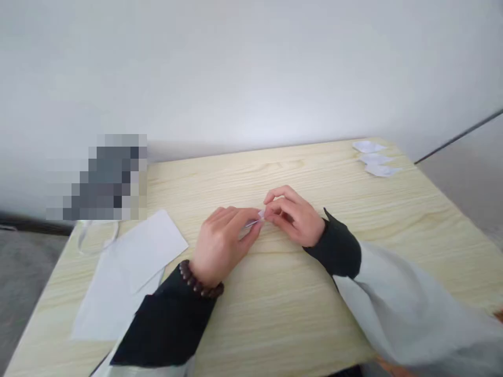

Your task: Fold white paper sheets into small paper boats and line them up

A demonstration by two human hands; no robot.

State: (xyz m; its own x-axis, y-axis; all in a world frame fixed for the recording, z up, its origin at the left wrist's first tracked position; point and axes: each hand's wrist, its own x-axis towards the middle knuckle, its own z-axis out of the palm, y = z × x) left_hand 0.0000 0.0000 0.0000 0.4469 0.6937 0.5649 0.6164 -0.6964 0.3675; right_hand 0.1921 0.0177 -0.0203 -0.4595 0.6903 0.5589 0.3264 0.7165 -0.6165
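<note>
Over the middle of the table, my left hand is closed on a small folded piece of white paper, thumb below and fingers above. Most of that paper is hidden behind the fingers. My right hand meets it from the other side, with thumb and index finger pinched on the paper's right tip. Three folded white paper pieces, pointed at their ends, lie in a column at the far right corner. Flat sheets of white paper overlap on the left, beside my left forearm.
The light wood table stands against a white wall. A blurred-out dark object is at the back left corner, with a pale cable loop in front of it.
</note>
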